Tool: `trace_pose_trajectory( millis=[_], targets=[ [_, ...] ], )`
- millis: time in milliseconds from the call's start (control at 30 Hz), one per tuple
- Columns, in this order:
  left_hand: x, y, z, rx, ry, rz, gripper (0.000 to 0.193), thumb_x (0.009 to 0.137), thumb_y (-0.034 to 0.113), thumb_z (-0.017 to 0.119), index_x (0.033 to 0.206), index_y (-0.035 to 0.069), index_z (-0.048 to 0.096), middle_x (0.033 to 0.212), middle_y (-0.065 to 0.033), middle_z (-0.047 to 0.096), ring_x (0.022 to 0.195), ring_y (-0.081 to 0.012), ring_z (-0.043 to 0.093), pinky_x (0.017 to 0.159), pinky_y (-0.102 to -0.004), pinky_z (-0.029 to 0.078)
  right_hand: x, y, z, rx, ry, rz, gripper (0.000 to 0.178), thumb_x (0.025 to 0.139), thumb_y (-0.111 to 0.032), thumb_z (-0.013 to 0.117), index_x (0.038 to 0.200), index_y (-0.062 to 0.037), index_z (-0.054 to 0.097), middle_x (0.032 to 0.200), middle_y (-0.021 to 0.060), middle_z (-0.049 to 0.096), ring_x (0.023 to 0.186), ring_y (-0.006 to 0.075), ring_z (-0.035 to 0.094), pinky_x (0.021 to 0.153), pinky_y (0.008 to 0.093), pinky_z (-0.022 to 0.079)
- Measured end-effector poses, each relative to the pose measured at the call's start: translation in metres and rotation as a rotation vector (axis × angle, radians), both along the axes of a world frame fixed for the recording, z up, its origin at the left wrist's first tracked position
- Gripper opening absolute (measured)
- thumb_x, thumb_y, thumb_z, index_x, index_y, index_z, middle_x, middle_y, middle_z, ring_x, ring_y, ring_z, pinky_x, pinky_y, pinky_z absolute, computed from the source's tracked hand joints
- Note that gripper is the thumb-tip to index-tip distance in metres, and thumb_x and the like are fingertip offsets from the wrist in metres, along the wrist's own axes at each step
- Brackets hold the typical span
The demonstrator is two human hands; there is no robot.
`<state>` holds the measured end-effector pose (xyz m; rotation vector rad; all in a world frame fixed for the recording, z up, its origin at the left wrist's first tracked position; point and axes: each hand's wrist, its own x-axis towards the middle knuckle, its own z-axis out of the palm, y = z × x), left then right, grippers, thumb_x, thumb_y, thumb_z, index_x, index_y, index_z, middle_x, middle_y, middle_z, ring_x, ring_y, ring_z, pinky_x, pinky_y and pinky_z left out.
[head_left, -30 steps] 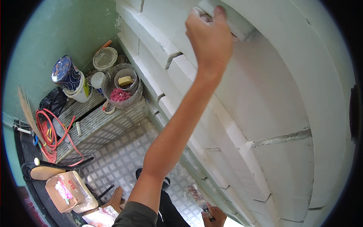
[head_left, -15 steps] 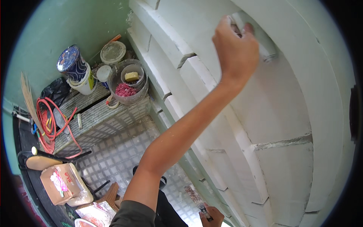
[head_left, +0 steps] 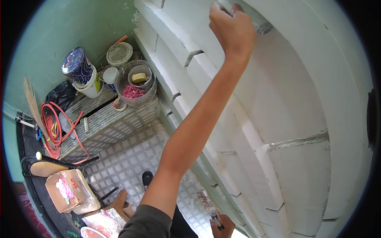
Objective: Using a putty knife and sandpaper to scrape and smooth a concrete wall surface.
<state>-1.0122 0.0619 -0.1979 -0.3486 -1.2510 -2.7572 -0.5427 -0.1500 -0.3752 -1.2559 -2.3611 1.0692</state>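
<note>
My left hand is raised to the pale grey panelled wall, its fingers and thumb closed on a rolled sheet. The roll is greyish white, lies against the wall surface and shows a spiral at one end; its far part is hidden behind my fingers. Low in the view, my right hand is wrapped round the dark handle of a scraper. Its blade is stained reddish brown and points up and away, beside the lower wall.
Ridges and an open joint break the wall. At the left, a slatted bench holds paint cans, a clear tub and a red hose. Below stand a chair and a cardboard box. The floor is tiled.
My left hand has slid the rolled sheet up and to the left along the wall. My right hand still grips the scraper in nearly the same place.
</note>
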Motion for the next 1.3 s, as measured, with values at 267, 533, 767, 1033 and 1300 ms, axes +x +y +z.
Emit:
trace_pose_trajectory(
  millis=[267,533,767,1033,1300],
  targets=[
    [0.005,-0.003,-0.004,-0.109,0.111,0.015,0.020,0.100,0.011,0.061,0.092,-0.005,0.053,0.082,-0.0157,0.062,0.066,-0.0213,0.065,0.055,-0.0358,0.052,-0.006,0.002,-0.003,0.022,0.034,0.015,0.029,0.096,-0.028,0.072,0.102,0.0005,0.071,0.080,0.0128,0.065,0.069,0.0280,0.059,0.065,0.0399,0.049],
    [0.044,-0.010,0.005,0.016,0.202,0.061,0.010,0.099,-0.002,0.050,0.091,-0.005,0.044,0.070,-0.0172,0.054,0.065,-0.0330,0.055,0.068,-0.0449,0.045,-0.014,0.005,-0.008,-0.010,0.019,0.064,0.025,0.094,-0.023,0.074,0.103,-0.0005,0.070,0.084,0.0140,0.066,0.072,0.0269,0.062,0.067,0.0393,0.051],
    [0.101,-0.029,0.005,0.082,0.153,-0.162,0.017,0.097,-0.001,0.055,0.087,-0.005,0.041,0.067,-0.0179,0.052,0.058,-0.0297,0.050,0.060,-0.0473,0.043,-0.011,0.002,-0.015,-0.081,0.036,-0.071,0.017,0.089,-0.015,0.074,0.092,-0.0001,0.067,0.074,0.0094,0.057,0.066,0.0189,0.049,0.060,0.0357,0.043],
    [0.110,-0.022,-0.009,0.016,0.257,-0.086,0.017,0.101,0.006,0.057,0.090,-0.004,0.047,0.076,-0.0111,0.057,0.061,-0.0223,0.066,0.053,-0.0349,0.052,-0.008,-0.007,-0.015,-0.128,0.040,-0.120,0.017,0.089,-0.014,0.074,0.094,0.0000,0.066,0.073,0.0080,0.056,0.066,0.0174,0.048,0.059,0.0331,0.042],
    [0.108,-0.019,-0.005,-0.007,0.098,-0.097,0.018,0.100,0.008,0.061,0.094,-0.003,0.048,0.073,-0.0119,0.054,0.055,-0.0220,0.059,0.050,-0.0384,0.043,0.011,-0.017,-0.016,-0.075,0.028,-0.067,0.031,0.087,-0.012,0.073,0.115,0.0022,0.071,0.082,0.0137,0.067,0.068,0.0193,0.059,0.065,0.0329,0.049]
  ],
)
